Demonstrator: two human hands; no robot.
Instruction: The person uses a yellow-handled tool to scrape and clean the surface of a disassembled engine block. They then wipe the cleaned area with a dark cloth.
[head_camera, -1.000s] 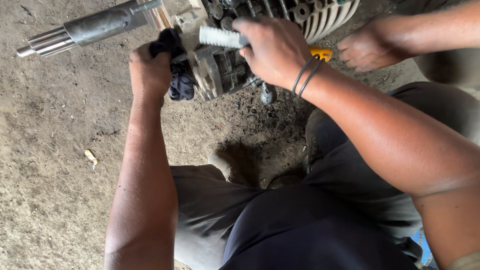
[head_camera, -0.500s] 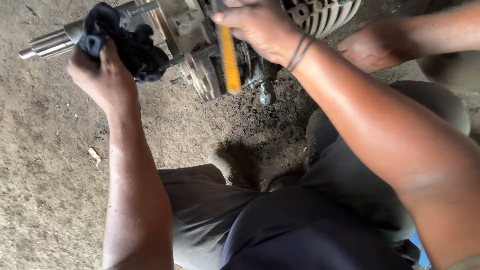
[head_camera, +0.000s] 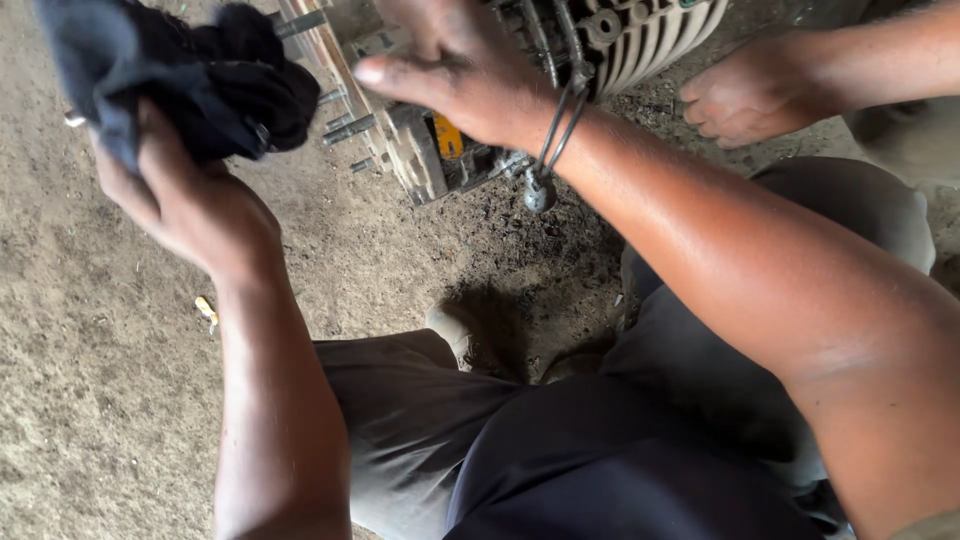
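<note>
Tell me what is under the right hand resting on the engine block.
Under the right hand a yellow piece shows against the grimy engine block. Whether the fingers grip it is hidden by the palm. The left hand holds a dark rag.

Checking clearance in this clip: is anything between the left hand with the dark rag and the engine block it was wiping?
Nothing visible. The left hand holds the dark rag up beside the engine block, with only open air and the block's protruding studs between them. The right hand rests further along the block, not between.

A dirt-floor repair workshop: greasy finned engine (head_camera: 560, 60) on oil-stained ground (head_camera: 100, 400).
</note>
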